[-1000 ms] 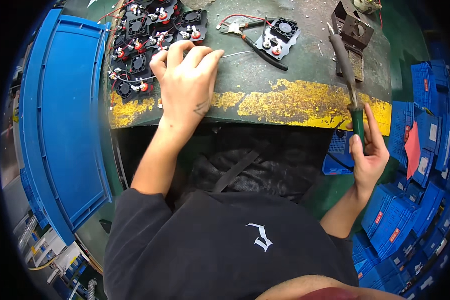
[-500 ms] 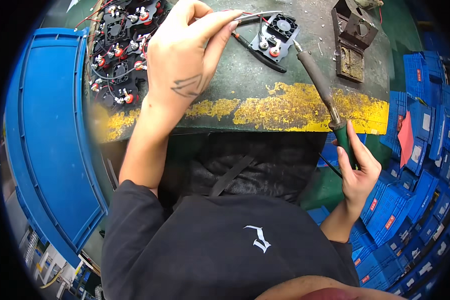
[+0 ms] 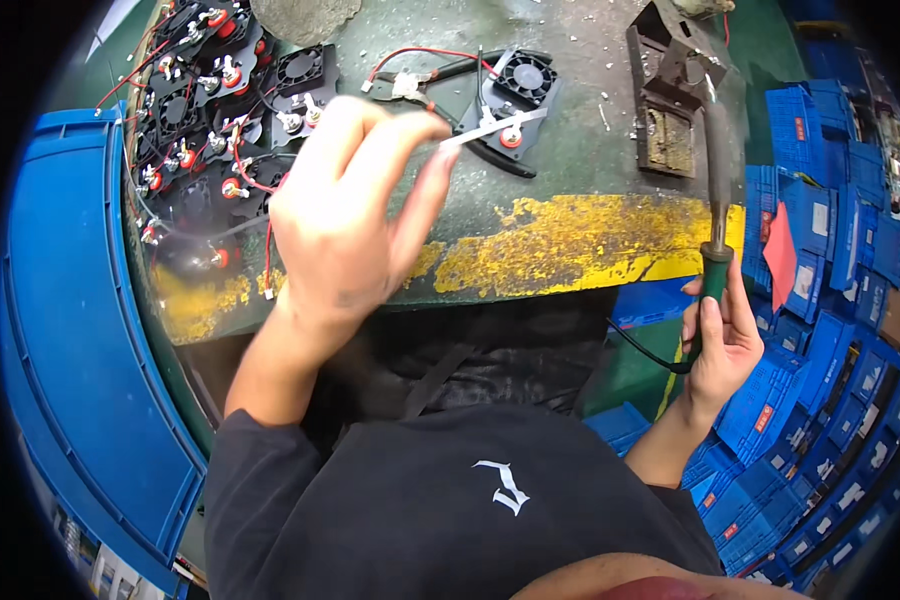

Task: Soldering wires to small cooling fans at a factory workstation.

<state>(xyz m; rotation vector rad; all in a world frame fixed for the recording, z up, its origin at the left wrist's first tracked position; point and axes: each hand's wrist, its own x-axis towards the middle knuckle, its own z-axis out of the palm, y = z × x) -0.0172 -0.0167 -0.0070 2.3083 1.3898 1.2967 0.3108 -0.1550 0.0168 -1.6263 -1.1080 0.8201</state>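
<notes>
My left hand point(image 3: 355, 215), blurred, pinches a thin silvery solder wire point(image 3: 495, 128) between thumb and fingertips. The wire's free end crosses over a black plate with a small cooling fan point(image 3: 526, 79) and a red-ringed terminal point(image 3: 511, 137). Beneath and beside that plate lie pliers point(image 3: 407, 87) with dark handles. In my right hand point(image 3: 722, 345) is a soldering iron point(image 3: 718, 180), its green handle gripped near the table's front edge. It points away from me, its tip beside a rusty metal stand point(image 3: 667, 135).
Several more black fan plates point(image 3: 185, 110) with terminals and red wires crowd the table's left side. A greyish round lump point(image 3: 305, 15) sits at the back. A blue bin point(image 3: 100, 300) stands left; stacked blue crates point(image 3: 800, 130) fill the right. The iron's black cord point(image 3: 645, 345) hangs below the edge.
The soldering iron has moved right, away from the fan plate to the metal stand. My left hand has come lower and nearer with the solder wire. The whole view has shifted slightly.
</notes>
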